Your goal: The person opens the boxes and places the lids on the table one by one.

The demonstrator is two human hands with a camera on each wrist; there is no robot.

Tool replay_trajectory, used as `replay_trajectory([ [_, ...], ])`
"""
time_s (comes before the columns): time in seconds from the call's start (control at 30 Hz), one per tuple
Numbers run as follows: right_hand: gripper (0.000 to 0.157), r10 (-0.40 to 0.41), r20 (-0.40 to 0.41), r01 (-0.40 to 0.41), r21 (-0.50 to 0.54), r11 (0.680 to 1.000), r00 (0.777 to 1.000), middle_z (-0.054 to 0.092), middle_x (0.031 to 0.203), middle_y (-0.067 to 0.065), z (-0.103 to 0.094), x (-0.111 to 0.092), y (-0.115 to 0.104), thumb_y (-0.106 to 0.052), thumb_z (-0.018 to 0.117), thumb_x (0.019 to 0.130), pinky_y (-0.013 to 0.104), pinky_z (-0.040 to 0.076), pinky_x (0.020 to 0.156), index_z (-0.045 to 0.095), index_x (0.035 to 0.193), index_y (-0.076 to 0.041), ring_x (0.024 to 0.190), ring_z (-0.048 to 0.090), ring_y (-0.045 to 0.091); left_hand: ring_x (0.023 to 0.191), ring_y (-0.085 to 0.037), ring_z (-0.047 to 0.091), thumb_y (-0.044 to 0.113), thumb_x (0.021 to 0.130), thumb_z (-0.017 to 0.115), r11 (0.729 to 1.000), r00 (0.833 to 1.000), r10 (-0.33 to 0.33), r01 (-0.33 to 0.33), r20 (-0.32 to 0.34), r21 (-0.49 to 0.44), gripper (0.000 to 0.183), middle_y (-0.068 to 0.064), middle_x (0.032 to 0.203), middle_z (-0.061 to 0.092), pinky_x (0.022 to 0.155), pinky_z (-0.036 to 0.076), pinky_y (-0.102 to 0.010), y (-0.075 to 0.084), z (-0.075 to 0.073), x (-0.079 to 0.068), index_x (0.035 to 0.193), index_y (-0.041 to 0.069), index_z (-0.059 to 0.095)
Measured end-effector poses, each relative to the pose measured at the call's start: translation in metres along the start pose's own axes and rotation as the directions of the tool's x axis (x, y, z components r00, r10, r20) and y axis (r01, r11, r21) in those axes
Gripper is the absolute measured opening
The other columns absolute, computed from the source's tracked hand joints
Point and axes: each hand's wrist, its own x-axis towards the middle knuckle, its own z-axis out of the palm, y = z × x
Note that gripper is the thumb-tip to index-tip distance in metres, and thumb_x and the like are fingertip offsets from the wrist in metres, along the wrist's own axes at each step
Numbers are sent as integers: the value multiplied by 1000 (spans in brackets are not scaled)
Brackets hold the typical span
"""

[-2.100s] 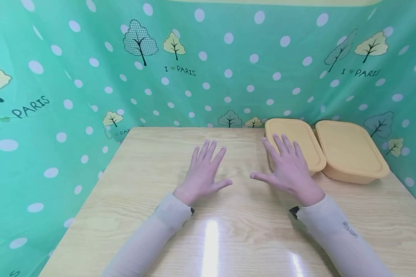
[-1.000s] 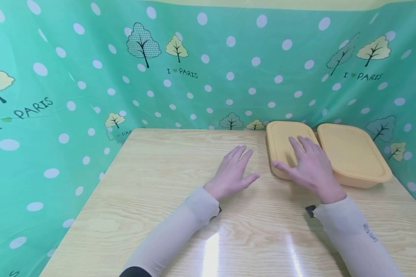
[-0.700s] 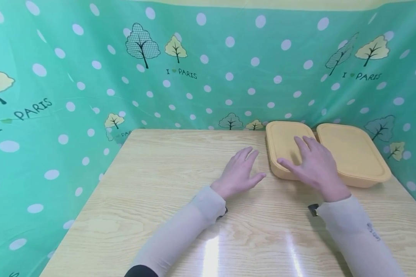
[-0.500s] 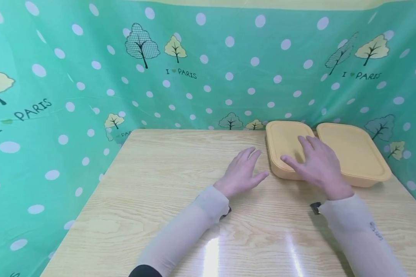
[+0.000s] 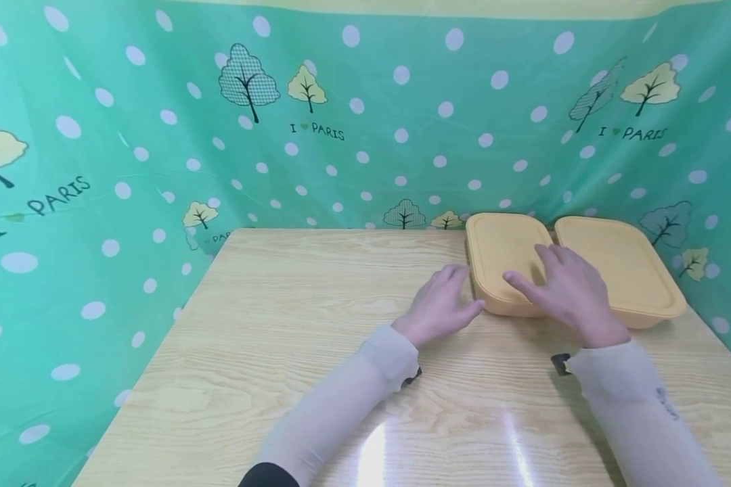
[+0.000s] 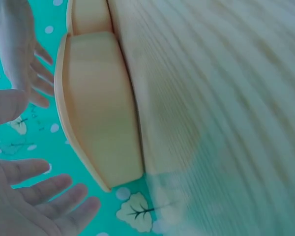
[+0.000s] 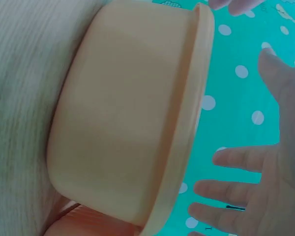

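Two pale orange lidded food containers stand side by side at the back right of the table. My left hand point(image 5: 440, 306) is at the left side of the left container point(image 5: 505, 253), fingertips close to its wall, thumb toward its front corner. Above that container's right part hovers my right hand point(image 5: 568, 287), fingers spread and thumb pointing left over the lid. In the right wrist view, background cloth shows between the fingers point(image 7: 236, 192) and the container's rim point(image 7: 199, 98). The left wrist view shows both hands holding nothing, beside the container's front wall point(image 6: 101, 108).
The right container point(image 5: 618, 270) sits close against the left one, near the table's right edge. A green dotted cloth point(image 5: 365, 108) printed with trees hangs behind and beside the wood-grain table point(image 5: 292, 291).
My left hand has moved right across the table to the left container's side. My right hand has shifted right over the container lids. Both containers stay in place.
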Motion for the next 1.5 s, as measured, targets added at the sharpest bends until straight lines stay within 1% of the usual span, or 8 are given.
replay_trajectory([
  [0.17,102,11,16,-11,-3,1000,1000,32,139,37,3,2,2,-74,44,83,70,31,92,30,144,7,123,32,53,123,-18,47,53,92,53,999,1000,-23,23,11,-30,72,-5,139,45,101,41,-28,6,4,3,144,6,38],
  [0.4,107,65,64,-68,32,997,996,30,139,40,2,3,7,-74,40,84,70,30,93,17,147,10,124,30,55,119,-16,49,53,91,53,995,998,-65,66,18,-68,71,-6,136,47,99,43,-27,13,9,8,144,7,39],
  [0.63,108,113,134,-120,49,992,985,26,139,41,1,1,11,-76,38,84,73,33,86,17,147,10,121,30,57,116,-16,51,52,92,54,989,995,-98,100,23,-110,70,-6,132,49,98,43,-26,15,16,13,143,6,40],
  [0.87,106,132,182,-146,67,987,974,25,138,42,2,1,15,-73,38,86,73,34,84,18,145,12,119,30,60,116,-17,52,54,91,52,964,982,-181,187,45,-192,72,-6,131,49,100,42,-27,19,20,17,143,6,38],
  [1.1,105,146,194,-166,89,982,970,25,136,45,3,0,19,-71,37,87,72,35,85,17,144,15,117,32,60,120,-19,50,49,90,57,947,975,-220,223,38,-231,70,-7,134,50,102,40,-27,21,22,21,142,5,39],
  [1.23,104,155,192,-175,92,980,969,28,133,44,4,0,22,-71,36,88,71,36,85,21,142,16,115,34,59,120,-19,50,44,89,61,938,970,-243,243,30,-248,69,-7,132,51,102,40,-28,21,24,23,142,5,39],
  [1.37,102,148,190,-165,73,984,970,34,131,43,5,0,22,-71,35,87,70,36,85,29,138,17,114,37,58,121,-18,50,42,88,64,927,964,-265,265,35,-265,69,-5,133,51,102,40,-28,22,27,25,142,6,39],
  [1.5,99,145,181,-158,58,986,973,39,127,41,7,1,22,-72,36,87,69,37,85,36,133,17,112,40,56,120,-18,51,40,88,64,915,960,-279,277,36,-294,67,-4,131,52,102,41,-27,22,29,26,141,7,40],
])
